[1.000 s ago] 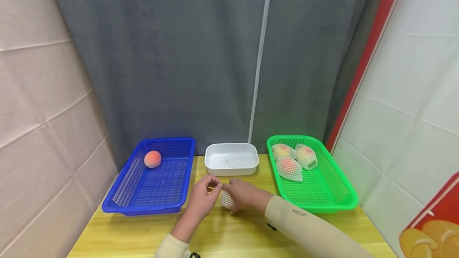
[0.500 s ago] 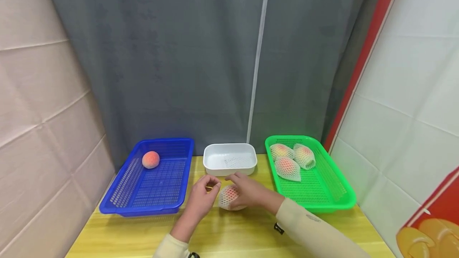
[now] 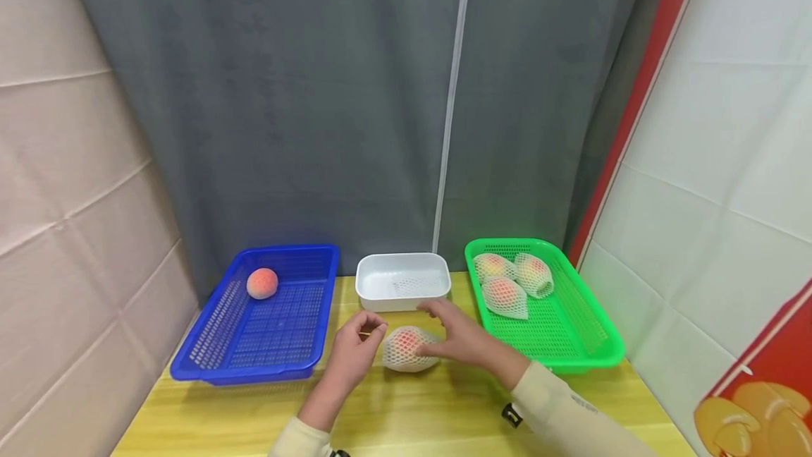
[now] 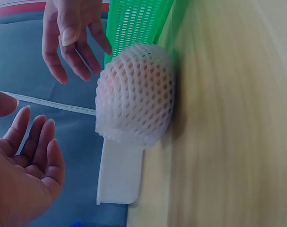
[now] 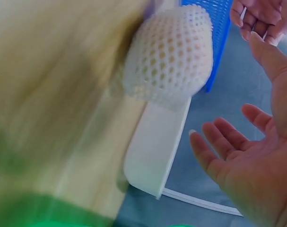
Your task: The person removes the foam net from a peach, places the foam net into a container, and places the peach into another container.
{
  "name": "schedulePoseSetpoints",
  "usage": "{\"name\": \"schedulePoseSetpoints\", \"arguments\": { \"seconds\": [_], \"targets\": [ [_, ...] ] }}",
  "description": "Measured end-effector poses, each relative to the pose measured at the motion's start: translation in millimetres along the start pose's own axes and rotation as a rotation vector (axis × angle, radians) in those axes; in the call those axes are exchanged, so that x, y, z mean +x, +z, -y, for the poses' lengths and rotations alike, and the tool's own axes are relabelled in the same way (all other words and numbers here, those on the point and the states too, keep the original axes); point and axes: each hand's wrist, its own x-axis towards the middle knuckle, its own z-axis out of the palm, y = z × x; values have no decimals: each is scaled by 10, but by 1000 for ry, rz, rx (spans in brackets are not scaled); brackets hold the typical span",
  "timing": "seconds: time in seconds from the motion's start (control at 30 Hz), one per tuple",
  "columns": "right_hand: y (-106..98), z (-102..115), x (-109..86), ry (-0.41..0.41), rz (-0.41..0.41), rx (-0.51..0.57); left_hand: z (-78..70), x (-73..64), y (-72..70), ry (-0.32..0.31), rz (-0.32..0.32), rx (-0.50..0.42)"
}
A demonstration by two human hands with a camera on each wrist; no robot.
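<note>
On the wooden table stands a peach in a white foam net sleeve (image 3: 401, 351), its pink skin showing through the mesh. My left hand (image 3: 357, 350) is just left of it, fingers loosely bent and holding nothing, as the left wrist view confirms. To the right, my right hand (image 3: 466, 336) is spread with thumb and fingers apart. In the right wrist view a gap separates that hand (image 5: 256, 156) from the netted peach (image 5: 174, 54). Both palms face the fruit, one on either side.
A blue basket (image 3: 317, 323) at the left holds one bare peach (image 3: 262, 283). Several foam nets lie in a white tray (image 3: 380, 295) behind the hands. At the right, a green basket (image 3: 590, 348) holds three netted peaches (image 3: 504, 295). A grey curtain (image 3: 304, 104) hangs behind.
My right hand has released the netted peach and drawn away to the right, its fingers spreading. The peach stays on the table, now in fuller view. The left hand has hardly moved.
</note>
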Motion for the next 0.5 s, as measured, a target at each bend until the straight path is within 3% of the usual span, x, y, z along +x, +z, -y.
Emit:
{"name": "schedulePoseSetpoints", "arguments": {
  "seconds": [0.3,0.5],
  "targets": [
    [303,-255,-35,48,-18,131,159,19,63,-118,-4,-92],
    [476,-376,-25,89,9,210,214,6,96,-157,13,-163]
  ]
}}
